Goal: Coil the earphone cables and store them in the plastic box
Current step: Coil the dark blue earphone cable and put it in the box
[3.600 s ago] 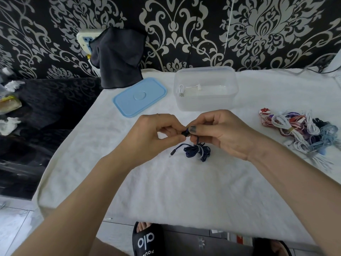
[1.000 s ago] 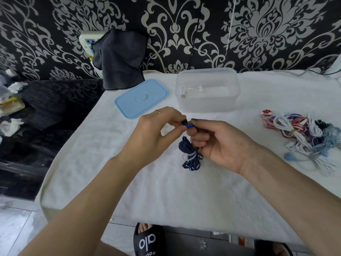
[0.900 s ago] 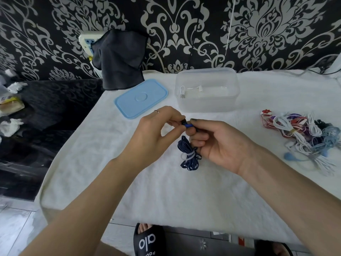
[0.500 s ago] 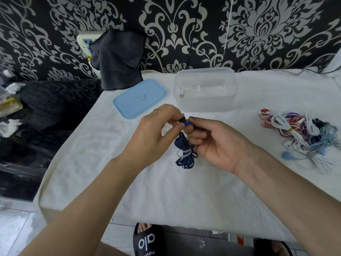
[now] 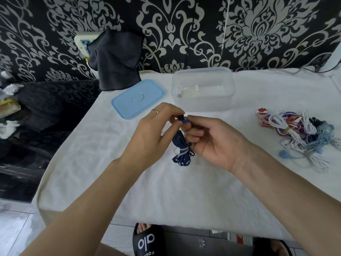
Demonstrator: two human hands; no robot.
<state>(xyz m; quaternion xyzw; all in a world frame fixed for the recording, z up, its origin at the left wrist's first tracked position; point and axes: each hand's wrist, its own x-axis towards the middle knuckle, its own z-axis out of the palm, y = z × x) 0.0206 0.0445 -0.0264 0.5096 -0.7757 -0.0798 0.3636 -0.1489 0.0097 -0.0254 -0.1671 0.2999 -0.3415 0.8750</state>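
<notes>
A dark blue earphone cable (image 5: 181, 150), coiled and bound with a white tie, hangs between my hands above the white towel. My left hand (image 5: 153, 133) pinches its black earbud end at the top. My right hand (image 5: 212, 139) pinches the blue end right beside it, fingers curled against the coil. The clear plastic box (image 5: 203, 89) stands behind my hands, lid off, with a white earphone cable (image 5: 180, 90) inside. A tangled pile of earphone cables (image 5: 299, 133) in white, red, purple and light blue lies to the right.
The light blue lid (image 5: 137, 98) lies flat left of the box. A dark cloth (image 5: 115, 58) hangs over a wall socket at the back left. The towel-covered table (image 5: 166, 191) ends near my sandalled feet. Dark clutter sits left of the table.
The blue coil turned from lying sideways on the towel to hanging upright, lifted slightly. Both hands keep pinching its upper ends and have barely shifted.
</notes>
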